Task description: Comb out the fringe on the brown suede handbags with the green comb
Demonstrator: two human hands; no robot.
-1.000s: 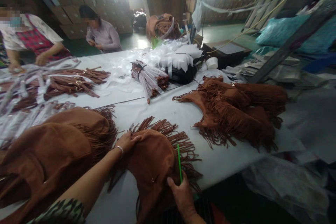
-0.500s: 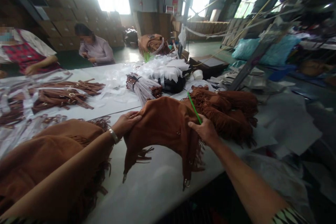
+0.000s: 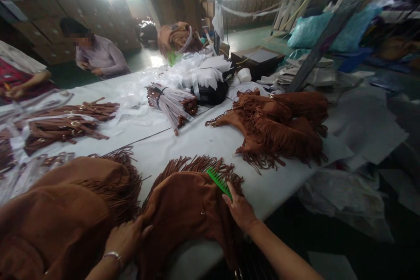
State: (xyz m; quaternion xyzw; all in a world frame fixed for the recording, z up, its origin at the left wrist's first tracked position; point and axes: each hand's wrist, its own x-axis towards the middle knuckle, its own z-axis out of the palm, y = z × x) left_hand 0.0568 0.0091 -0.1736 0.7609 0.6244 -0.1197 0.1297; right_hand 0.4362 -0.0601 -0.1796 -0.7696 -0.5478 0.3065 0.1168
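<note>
A brown suede-like fringed bag (image 3: 183,199), curved like a crescent, lies on the white table near its front edge, its fringe fanned out along the far side. My left hand (image 3: 126,238), with a bracelet at the wrist, is closed on the bag's left edge. In my right hand (image 3: 242,210) is a green comb (image 3: 219,182), held over the bag's upper right edge by the fringe. Metal fittings show on the bag's front and lower right end. Close by on the left, more brown fringed bags (image 3: 72,210) are stacked, partly beneath my left forearm.
Another pile of fringed bags (image 3: 282,127) lies at the right on the table (image 3: 157,144). Farther back are a tied bundle of straps (image 3: 170,103), loose brown straps (image 3: 65,124) and white sheets (image 3: 206,70). A slanted post (image 3: 323,43) rises at right. Two people work across the table.
Both hands have lowered the bag from above the table onto it, nearer me. Its fringe now spreads on the far side, and the comb has turned to show its teeth. The view has tilted down.
</note>
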